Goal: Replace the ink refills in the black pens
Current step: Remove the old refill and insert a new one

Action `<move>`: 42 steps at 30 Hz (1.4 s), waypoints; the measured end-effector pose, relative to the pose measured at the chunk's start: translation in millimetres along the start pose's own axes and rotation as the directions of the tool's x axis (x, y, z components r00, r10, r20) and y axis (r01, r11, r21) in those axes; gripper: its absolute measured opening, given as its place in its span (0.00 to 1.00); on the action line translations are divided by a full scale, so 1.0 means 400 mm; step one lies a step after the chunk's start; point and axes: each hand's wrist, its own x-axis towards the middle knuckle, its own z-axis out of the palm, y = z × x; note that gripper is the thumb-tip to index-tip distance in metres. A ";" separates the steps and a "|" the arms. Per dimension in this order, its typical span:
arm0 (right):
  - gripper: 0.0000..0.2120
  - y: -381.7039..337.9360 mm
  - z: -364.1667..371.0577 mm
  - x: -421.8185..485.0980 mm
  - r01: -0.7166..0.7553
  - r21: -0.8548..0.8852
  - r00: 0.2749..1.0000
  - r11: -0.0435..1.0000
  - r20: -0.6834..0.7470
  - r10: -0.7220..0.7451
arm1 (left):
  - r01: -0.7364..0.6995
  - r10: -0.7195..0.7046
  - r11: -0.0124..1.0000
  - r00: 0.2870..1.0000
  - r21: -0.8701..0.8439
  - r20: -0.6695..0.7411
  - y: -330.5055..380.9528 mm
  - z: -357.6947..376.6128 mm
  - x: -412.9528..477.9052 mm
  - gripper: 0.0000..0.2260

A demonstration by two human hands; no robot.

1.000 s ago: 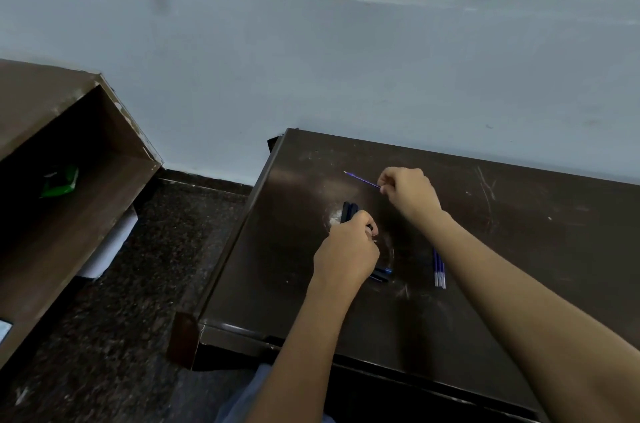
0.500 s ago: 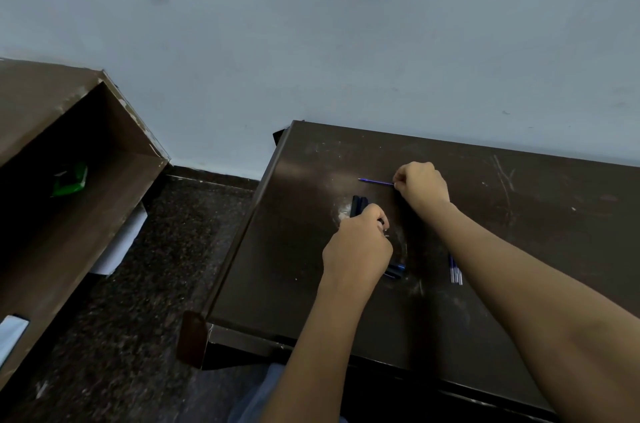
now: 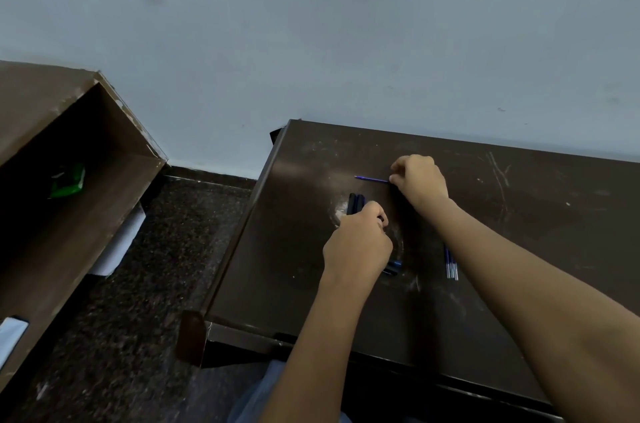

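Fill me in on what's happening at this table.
A person is working on pens at a dark table. The right hand pinches a thin blue refill that points left, low over the tabletop. The left hand grips a bunch of black pens lying on the table, with their ends showing on either side of it. A few spare refills lie beside the right forearm.

I see a dark wood table (image 3: 519, 214), glossy but scratched and scuffed white, on a speckled stone floor (image 3: 156, 284). The far wall (image 3: 311, 59) is matt paint; the pens (image 3: 356, 202) look smooth black plastic, the refills (image 3: 451, 265) blue plastic with silvery metal tips.
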 end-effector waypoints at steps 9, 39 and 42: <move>0.07 0.074 -0.069 -0.144 -0.187 0.397 0.953 0.899 -0.149 0.264 | 0.053 -0.053 0.997 0.999 0.049 0.000 0.018 -0.005 -0.011 0.12; 0.15 0.167 -0.012 -0.237 -0.574 0.237 0.818 0.784 0.117 0.564 | 0.102 -0.103 0.986 0.995 0.131 0.003 0.028 0.014 -0.003 0.14; 0.15 0.166 -0.012 -0.240 -0.562 0.226 0.826 0.795 0.112 0.552 | 0.106 -0.108 0.986 0.994 0.126 0.008 0.030 0.014 -0.004 0.15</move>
